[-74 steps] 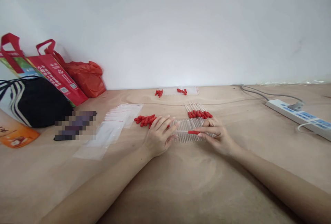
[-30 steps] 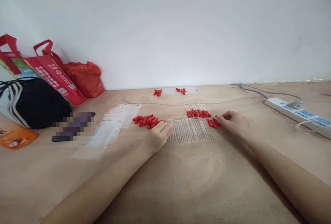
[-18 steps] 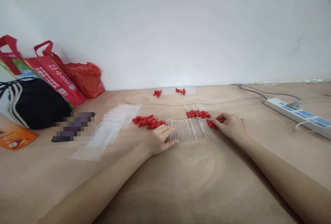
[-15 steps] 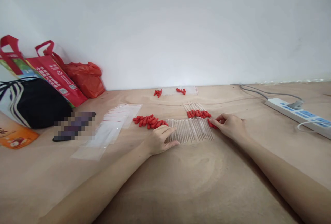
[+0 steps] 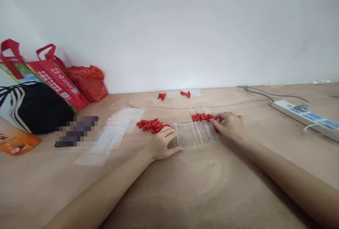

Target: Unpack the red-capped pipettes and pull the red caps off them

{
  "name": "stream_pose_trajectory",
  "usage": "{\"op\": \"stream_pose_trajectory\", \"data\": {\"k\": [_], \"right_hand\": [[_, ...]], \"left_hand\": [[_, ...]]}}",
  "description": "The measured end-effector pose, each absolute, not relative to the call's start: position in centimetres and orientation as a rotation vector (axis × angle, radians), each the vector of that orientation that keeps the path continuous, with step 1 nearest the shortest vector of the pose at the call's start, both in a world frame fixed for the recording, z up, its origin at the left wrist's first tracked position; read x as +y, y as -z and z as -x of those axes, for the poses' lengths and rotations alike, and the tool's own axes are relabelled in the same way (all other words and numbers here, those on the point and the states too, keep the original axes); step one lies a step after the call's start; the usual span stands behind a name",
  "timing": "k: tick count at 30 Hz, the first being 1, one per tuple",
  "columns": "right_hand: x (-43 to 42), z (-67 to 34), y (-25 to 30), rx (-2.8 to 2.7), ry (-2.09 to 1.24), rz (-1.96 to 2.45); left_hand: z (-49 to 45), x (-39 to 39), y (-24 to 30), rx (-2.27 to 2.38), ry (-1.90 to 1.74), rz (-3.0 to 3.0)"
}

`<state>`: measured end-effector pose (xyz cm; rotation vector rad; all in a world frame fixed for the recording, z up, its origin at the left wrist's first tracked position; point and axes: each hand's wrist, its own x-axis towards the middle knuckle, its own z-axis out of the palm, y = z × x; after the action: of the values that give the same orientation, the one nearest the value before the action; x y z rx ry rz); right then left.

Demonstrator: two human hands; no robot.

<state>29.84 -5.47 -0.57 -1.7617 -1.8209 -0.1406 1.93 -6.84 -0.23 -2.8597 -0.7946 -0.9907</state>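
Observation:
A row of thin clear tubes (image 5: 196, 135) lies side by side on the table in front of me. My left hand (image 5: 166, 143) rests at its left end, thumb and fingers apart, fingertips touching the end tubes. Beside that hand is a pile of red rubber bulbs (image 5: 149, 125). Just beyond the tubes lies a row of droppers (image 5: 201, 117), thin pale stems pointing away and red bulbs towards me. My right hand (image 5: 230, 126) pinches a red bulb at that row's right end; its fingers partly hide the bulb. Another red bulb shows partly under the thumb.
Clear zip bags (image 5: 113, 132) lie left of the pile. A filled bag (image 5: 173, 94) with red bulbs lies near the wall. Far left are a blurred dark object (image 5: 76, 132), a black drawstring bag (image 5: 45, 109) and red bags (image 5: 86, 82). A power strip (image 5: 308, 116) sits right.
My right hand has moved slightly left and away from me, to the right end of the dropper row. My left hand stays on the tubes. The view has tilted slightly.

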Motion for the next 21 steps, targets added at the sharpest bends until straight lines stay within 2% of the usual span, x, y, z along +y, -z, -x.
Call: {"op": "stream_pose_trajectory", "data": {"k": [8,15,21], "right_hand": [[-2.9,-27.4,0.9,-1.973,0.41,1.715],[-2.6,-27.1,1.2,-2.023,0.459,1.696],[-3.6,-26.8,0.8,-1.878,0.44,1.596]], "left_hand": [[-1.2,-6.4,0.3,-0.851,0.97,2.855],[-0.1,-5.9,0.0,-0.827,0.892,2.811],[-0.3,-5.9,0.2,-0.786,0.99,2.686]]}}
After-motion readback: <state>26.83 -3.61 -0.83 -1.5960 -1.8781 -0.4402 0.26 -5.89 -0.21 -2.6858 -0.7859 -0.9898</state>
